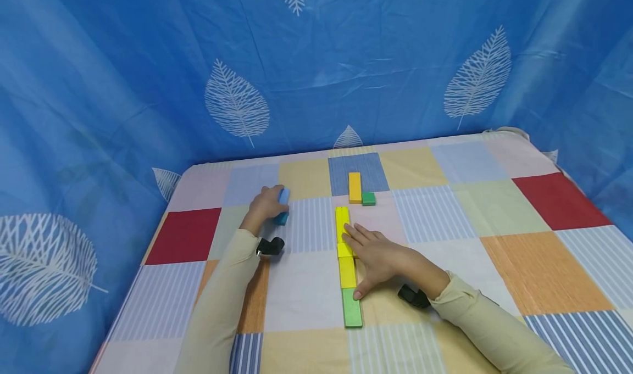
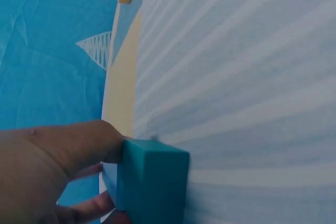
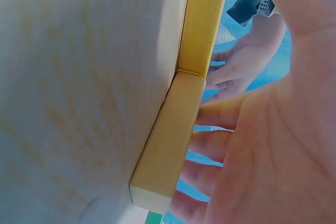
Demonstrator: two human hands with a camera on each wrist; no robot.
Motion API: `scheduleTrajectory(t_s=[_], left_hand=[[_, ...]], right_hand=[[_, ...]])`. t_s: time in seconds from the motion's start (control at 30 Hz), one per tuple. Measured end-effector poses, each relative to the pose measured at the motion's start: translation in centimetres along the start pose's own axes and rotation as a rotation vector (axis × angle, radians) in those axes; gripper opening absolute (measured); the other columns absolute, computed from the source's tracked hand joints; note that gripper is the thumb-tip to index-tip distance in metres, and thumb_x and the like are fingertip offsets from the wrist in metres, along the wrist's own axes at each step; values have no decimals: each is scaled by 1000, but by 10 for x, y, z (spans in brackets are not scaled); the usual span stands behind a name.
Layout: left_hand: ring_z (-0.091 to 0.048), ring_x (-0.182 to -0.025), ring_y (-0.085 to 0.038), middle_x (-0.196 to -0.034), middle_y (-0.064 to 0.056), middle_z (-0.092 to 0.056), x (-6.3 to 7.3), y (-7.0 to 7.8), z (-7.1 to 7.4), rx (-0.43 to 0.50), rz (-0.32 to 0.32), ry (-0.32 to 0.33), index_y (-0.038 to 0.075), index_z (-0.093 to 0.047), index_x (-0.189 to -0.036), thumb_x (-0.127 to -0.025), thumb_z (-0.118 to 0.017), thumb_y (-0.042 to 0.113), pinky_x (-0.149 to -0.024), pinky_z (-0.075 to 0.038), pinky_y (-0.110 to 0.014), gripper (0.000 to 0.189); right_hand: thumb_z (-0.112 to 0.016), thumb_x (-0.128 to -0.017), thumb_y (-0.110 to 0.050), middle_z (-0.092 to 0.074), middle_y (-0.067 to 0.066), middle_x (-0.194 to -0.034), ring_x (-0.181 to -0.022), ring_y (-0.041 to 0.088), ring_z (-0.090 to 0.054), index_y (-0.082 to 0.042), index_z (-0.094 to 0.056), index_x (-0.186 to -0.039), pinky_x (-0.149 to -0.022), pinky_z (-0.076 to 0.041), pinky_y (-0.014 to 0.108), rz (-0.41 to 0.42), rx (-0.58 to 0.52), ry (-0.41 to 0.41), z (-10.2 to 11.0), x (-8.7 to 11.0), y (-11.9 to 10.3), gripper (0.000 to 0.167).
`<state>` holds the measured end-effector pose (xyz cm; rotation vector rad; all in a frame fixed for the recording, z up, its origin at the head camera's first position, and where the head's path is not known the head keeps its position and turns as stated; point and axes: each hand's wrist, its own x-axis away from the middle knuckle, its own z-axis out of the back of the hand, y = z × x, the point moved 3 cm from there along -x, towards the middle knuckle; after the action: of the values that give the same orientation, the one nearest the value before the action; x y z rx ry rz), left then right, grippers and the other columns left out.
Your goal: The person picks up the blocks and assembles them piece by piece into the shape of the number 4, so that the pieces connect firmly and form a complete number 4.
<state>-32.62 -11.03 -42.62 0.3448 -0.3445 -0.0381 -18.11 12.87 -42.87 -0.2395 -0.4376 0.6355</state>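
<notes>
Left hand (image 1: 267, 202) is pinching the blue block (image 1: 284, 196), thumb on the near part, fingers curling round the far part. Teal block (image 1: 281, 219) is sitting at its near end, looking butted up in the left wrist view; one fingertip is reaching the teal edge there. Can't tell if it's loading it.

Right hand (image 1: 383, 258) is lying spread, not gripping. Fingertips are touching the far part of the row, thumb tip is resting by the light green block (image 1: 351, 308).

Row on the patchwork cloth (image 1: 306, 302), far to near: far yellow block (image 1: 342, 220), short yellow block (image 1: 343, 250), near yellow block (image 1: 348, 272), then light green. Orange-yellow block (image 1: 355, 187) and small dark green block (image 1: 368, 199) are sitting just beyond.

My read: right is steadying, left is handling. To do it well, right should be pressing lightly and evenly along the side; the row's edge is looking slightly jogged, so a hard fingertip would be skewing a joint. Left should be squeezing blue squarely and lifting clear, unless teal is meant to come along; dragging would be rucking the cloth and shoving teal.
</notes>
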Motion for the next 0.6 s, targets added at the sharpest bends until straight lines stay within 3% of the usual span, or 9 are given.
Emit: scheduleTrajectory(t_s=[0.2,0.43,0.53,0.6], left_hand=[[-47,-114,-34,-132,-18,-46,1,3,0,-8,-139,1,15,-32,-142,-85,-57,10,-95,-40,-50,63],[-35,-125,-38,-134,-13,-49,3,-1,-3,54,-282,-13,16,-34,-141,-81,-46,-11,-104,-30,-52,67],[-35,-127,-38,-133,-14,-49,6,0,-3,61,-284,8,15,-34,-141,-83,-50,-7,-104,-30,-52,65],[-36,-126,-39,-134,-17,-47,10,3,-4,35,-239,46,12,-31,-142,-86,-57,8,-102,-32,-51,62]], right_hand=[[-67,-59,-70,1,13,-154,-141,33,1,-5,-11,-146,-110,-13,52,-2,8,-4,-2,-1,2,123],[-68,-59,-69,0,14,-154,-141,33,0,-4,-12,-146,-110,-13,52,3,1,-4,-2,-1,3,123],[-68,-59,-69,0,14,-154,-141,34,1,-3,-12,-146,-110,-13,52,9,-9,-4,-2,-1,3,123],[-68,-59,-70,0,13,-154,-141,33,1,-4,-11,-146,-110,-12,52,1,-5,-8,-1,-1,4,123]])
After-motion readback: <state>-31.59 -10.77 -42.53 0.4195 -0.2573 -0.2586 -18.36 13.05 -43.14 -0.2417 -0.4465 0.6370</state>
